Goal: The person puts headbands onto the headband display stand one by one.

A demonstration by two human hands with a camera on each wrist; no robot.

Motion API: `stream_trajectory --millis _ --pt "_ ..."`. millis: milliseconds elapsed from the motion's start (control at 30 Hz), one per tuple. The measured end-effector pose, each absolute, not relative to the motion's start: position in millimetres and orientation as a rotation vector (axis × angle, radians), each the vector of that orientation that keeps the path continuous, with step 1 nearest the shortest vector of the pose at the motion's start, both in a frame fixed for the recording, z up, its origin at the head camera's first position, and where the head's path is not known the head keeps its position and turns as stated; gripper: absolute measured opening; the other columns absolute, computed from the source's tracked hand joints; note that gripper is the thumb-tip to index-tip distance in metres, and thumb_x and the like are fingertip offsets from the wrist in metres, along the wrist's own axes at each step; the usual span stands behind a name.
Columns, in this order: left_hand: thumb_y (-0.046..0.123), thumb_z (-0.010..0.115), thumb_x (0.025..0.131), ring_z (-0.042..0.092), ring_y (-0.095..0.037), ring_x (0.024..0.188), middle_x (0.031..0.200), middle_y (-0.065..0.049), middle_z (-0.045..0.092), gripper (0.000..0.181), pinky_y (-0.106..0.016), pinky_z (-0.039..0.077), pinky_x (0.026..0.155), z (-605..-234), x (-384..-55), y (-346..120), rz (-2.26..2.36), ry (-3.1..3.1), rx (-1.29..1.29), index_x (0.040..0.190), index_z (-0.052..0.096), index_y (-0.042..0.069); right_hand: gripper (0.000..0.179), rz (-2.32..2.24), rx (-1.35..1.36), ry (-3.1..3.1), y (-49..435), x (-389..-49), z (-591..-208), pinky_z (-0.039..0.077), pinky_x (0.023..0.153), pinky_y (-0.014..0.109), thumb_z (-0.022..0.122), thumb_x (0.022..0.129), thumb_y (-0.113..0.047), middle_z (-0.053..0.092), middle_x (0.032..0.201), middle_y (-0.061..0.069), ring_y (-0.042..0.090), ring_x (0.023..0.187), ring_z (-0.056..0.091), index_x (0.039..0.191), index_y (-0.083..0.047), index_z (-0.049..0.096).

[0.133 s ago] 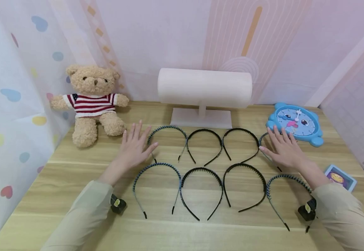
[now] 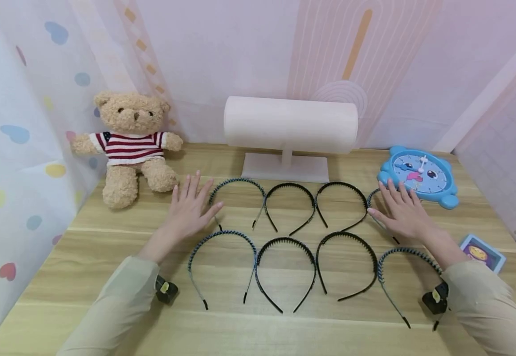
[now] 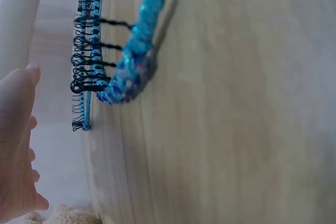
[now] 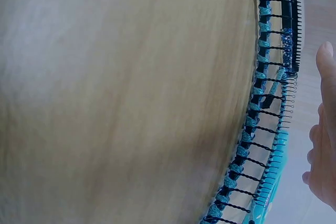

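Observation:
My left hand [image 2: 187,210] is spread with straight fingers beside the left end of the far row, its thumb overlapping a blue headband [image 2: 240,180]. Over the row's right end, my right hand [image 2: 403,212] is spread likewise, partly hiding another blue headband [image 2: 370,194]. Between these two lie black toothed headbands [image 2: 290,185]. A nearer row has a blue headband [image 2: 223,232] at left, black ones [image 2: 286,240] in the middle and a blue one [image 2: 404,250] under the right wrist. Both wrist views show glittery blue headbands [image 3: 149,19] [image 4: 242,150] beside the hands, and neither hand grips anything.
Behind the rows stands a white padded roll holder [image 2: 290,123] on a flat base. A teddy bear [image 2: 135,148] in a striped sweater sits at back left. On the right are a blue toy clock [image 2: 422,173] and a small blue framed box [image 2: 482,253].

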State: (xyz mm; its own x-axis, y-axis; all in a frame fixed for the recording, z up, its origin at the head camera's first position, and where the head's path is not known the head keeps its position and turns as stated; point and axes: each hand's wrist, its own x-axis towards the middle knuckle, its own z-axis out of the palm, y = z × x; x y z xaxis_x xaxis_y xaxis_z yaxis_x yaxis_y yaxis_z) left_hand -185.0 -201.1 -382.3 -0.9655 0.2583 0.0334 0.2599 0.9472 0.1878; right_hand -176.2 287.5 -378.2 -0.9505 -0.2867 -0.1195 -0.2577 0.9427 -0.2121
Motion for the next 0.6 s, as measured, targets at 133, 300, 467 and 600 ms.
stream_trajectory --millis 133,300,467,600 --pt "0.059 0.028 0.092 -0.001 -0.042 0.139 0.153 -0.019 -0.006 0.073 -0.061 -0.001 0.109 -383 -187 -202 -0.287 -3.079 -0.418 0.148 0.012 0.015 0.081 -0.305 -0.416 2.951 288 -176 -378 -0.005 0.107 0.062 0.031 0.093 -0.056 -0.007 0.15 0.026 0.048 0.135 -0.009 0.146 -0.007 -0.006" --pt "0.058 0.028 0.093 -0.003 -0.041 0.139 0.153 -0.017 -0.008 0.072 -0.059 -0.001 0.11 -382 -189 -202 -0.303 -3.071 -0.434 0.148 0.013 0.014 0.076 -0.352 -0.409 2.943 291 -178 -376 -0.002 0.107 0.063 0.031 0.095 -0.053 -0.003 0.15 0.027 0.051 0.134 -0.003 0.147 -0.006 0.001" --pt "0.056 0.029 0.094 -0.001 -0.043 0.139 0.152 -0.019 -0.007 0.072 -0.061 0.003 0.109 -368 -202 -200 -0.508 -3.02 -0.463 0.147 0.014 0.009 0.067 -0.39 -0.364 2.972 305 -183 -369 0.013 0.102 0.068 0.03 0.097 -0.046 0.016 0.144 0.035 0.056 0.129 0.014 0.141 0.004 0.024" --pt "0.056 0.03 0.093 0.001 -0.044 0.138 0.152 -0.019 -0.008 0.075 -0.066 0.009 0.105 -340 -225 -192 -0.839 -2.97 -0.482 0.147 0.009 0.009 0.059 -0.529 -0.268 2.945 323 -192 -360 0.026 0.095 0.068 0.035 0.098 -0.034 0.03 0.131 0.044 0.059 0.118 0.029 0.131 0.016 0.033"
